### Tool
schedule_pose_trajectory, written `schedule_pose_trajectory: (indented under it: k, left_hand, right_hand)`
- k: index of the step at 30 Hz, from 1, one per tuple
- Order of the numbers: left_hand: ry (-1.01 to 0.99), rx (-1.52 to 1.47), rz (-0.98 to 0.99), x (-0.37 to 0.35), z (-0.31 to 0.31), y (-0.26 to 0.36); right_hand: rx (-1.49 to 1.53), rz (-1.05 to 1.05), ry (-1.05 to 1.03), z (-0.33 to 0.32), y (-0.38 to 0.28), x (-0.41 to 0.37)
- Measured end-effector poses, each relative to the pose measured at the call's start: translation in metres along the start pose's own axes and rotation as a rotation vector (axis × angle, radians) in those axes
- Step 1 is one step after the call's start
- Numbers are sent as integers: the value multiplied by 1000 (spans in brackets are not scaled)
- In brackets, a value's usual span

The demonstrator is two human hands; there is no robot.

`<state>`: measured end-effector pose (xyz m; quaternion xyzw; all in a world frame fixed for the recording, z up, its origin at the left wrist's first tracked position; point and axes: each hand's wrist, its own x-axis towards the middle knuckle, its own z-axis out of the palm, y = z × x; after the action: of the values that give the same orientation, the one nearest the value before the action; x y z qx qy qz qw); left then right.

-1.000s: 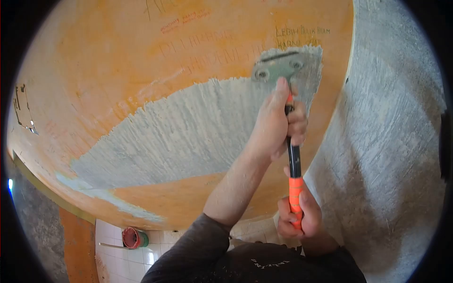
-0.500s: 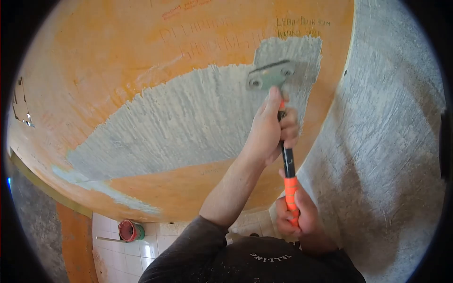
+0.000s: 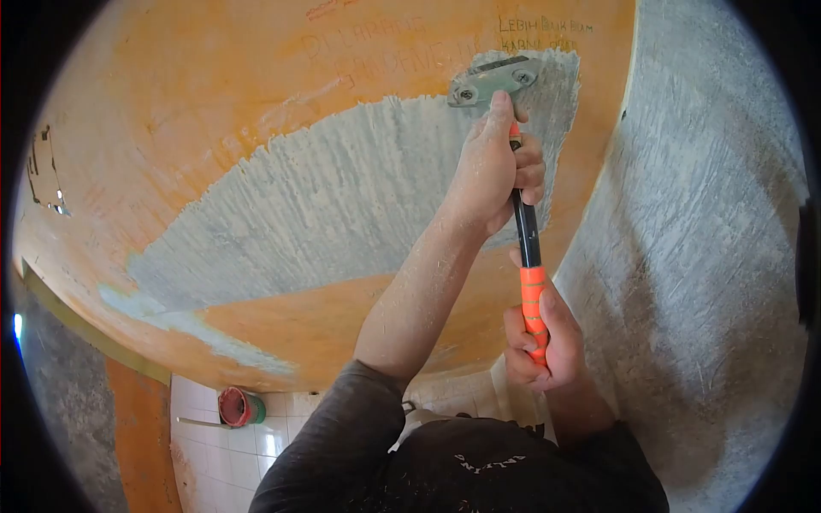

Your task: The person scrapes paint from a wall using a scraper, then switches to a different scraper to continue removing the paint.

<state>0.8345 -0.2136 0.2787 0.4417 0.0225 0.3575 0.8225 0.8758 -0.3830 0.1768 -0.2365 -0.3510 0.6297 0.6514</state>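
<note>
Both my hands are closed on one long-handled scraper [image 3: 492,84]. Its wide greenish metal head, with two bolts, lies against the wall at the upper edge of a scraped grey patch [image 3: 342,188]. My left hand [image 3: 496,162] wraps the black shaft just below the head, thumb stretched up toward the metal. Lower down, my right hand [image 3: 552,338] grips the orange end of the handle. Orange paint [image 3: 214,103] surrounds the grey patch, and handwriting [image 3: 547,30] shows on it above the scraper head. Pale dust specks my left forearm.
A scraped grey wall [image 3: 701,214] meets the orange one at a corner on the right. On the white tiled floor [image 3: 214,462] below stands a red and green bucket [image 3: 241,407], with a pale stick beside it. Wall holes [image 3: 47,171] show at far left.
Both hands have pushed the scraper upward along the wall. Its head has moved from inside the grey patch to the patch's upper edge.
</note>
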Motion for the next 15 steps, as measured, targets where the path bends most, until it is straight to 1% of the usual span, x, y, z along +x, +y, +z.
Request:
schedule_pose_trajectory:
  k: [1, 3, 4, 5, 7, 8, 9, 10, 12, 14, 15]
  left_hand:
    - [8, 0, 4, -4, -1, -4]
    - [36, -35, -60, -15, -8, -17]
    - [20, -78, -89, -17, -10, -17]
    - [6, -70, -83, -9, -10, -13]
    - [-11, 17, -7, 4, 1, 5]
    - [-79, 32, 20, 12, -1, 8]
    - [-77, 27, 26, 11, -2, 6]
    - [-71, -2, 24, 7, -4, 2]
    - [-80, -25, 16, -1, -8, -7]
    - [-81, -60, -59, -2, -10, -12]
    - [-84, -56, -65, 4, -5, -5]
  right_hand:
    - [2, 8, -5, -2, 4, -5]
    - [56, 37, 4, -9, 18, -15]
    - [48, 26, -6, -10, 15, -11]
    - [29, 22, 1, -9, 13, -6]
    - [23, 16, 26, -3, 10, -1]
    - [-4, -4, 14, 2, 2, 3]
    - [-39, -23, -8, 5, -5, 7]
    - [-40, -20, -10, 6, -2, 1]
    - [73, 49, 44, 7, 7, -13]
    - [72, 33, 27, 4, 0, -8]
    - [92, 35, 21, 4, 0, -8]
